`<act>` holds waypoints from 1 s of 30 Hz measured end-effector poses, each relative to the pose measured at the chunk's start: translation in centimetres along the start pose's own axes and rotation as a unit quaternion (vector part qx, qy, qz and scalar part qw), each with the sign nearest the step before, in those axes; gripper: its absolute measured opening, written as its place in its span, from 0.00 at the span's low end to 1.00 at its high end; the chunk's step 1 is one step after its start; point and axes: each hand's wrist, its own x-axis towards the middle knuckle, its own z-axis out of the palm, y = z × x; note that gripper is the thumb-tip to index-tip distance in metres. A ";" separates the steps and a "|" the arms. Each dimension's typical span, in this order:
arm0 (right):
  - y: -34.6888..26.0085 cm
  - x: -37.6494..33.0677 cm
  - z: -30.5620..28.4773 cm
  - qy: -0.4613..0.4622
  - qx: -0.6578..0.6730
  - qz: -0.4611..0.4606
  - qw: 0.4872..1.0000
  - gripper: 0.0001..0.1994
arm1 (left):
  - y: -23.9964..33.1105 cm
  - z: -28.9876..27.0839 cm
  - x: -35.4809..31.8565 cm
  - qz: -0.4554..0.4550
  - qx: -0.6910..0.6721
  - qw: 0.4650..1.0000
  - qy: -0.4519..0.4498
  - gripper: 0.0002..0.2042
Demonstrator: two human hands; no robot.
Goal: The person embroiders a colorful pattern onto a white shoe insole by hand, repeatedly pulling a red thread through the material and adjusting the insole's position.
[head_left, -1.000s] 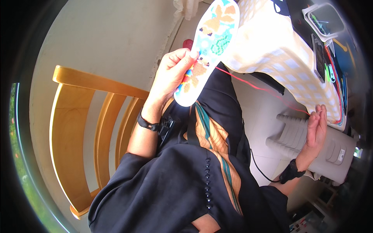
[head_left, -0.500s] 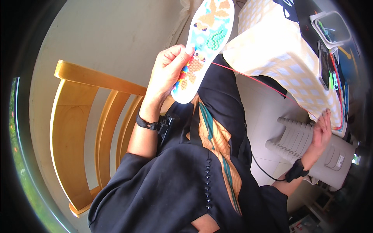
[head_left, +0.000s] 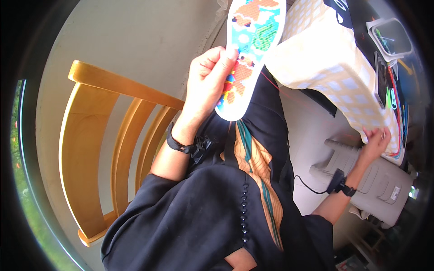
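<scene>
The left hand point(head_left: 208, 86) was raised at 12 o'clock, wrist bent, fingers pinching the embroidered insole point(head_left: 248, 49) by its lower edge. The right hand point(head_left: 374, 142) stretched out at 3 o'clock, fingers pressed together against the checked cloth point(head_left: 325, 58) covering the desk.

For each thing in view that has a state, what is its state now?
embroidered insole: held up in the left hand, partly stitched.
red thread: stretched toward the right hand.
clear container: open, on the table.
wooden chair: unoccupied.
</scene>
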 end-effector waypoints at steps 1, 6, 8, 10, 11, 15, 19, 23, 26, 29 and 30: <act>-2.4 -2.1 3.6 -0.044 0.022 -0.017 0.999 0.11 | 0.2 0.6 -0.4 0.012 0.012 1.000 -0.001 0.10; -13.4 -12.1 12.5 -0.222 0.080 -0.130 0.963 0.08 | -0.3 2.1 -1.1 0.044 0.040 0.998 -0.004 0.13; -15.5 -13.7 13.9 -0.255 0.051 -0.195 0.946 0.09 | -0.2 2.5 -1.3 0.057 0.052 0.997 -0.008 0.13; -16.1 -14.5 14.8 -0.286 0.061 -0.223 0.930 0.13 | 0.1 2.8 -1.5 0.064 0.061 0.996 -0.012 0.13; -16.3 -14.5 14.8 -0.305 0.051 -0.258 0.915 0.09 | 0.1 2.8 -1.6 0.070 0.064 0.995 -0.015 0.13; -16.6 -14.7 14.9 -0.309 0.046 -0.269 0.911 0.10 | 0.2 3.1 -1.9 0.085 0.071 0.994 -0.023 0.13; -16.6 -14.6 14.9 -0.297 0.050 -0.287 0.909 0.10 | 0.4 3.5 -2.1 0.088 0.064 0.994 -0.026 0.12; -16.6 -14.4 14.7 -0.314 0.037 -0.276 0.908 0.10 | 0.3 3.5 -2.1 0.091 0.072 0.993 -0.033 0.12; -16.5 -14.3 14.6 -0.317 0.037 -0.273 0.908 0.10 | 0.2 3.5 -2.0 0.095 0.082 0.992 -0.030 0.12; -16.4 -14.2 14.8 -0.313 0.030 -0.276 0.908 0.10 | 0.1 3.6 -2.1 0.119 0.132 0.984 -0.021 0.13; -16.6 -14.2 14.7 -0.317 0.027 -0.268 0.909 0.10 | -0.1 3.5 -2.1 0.140 0.168 0.976 -0.016 0.13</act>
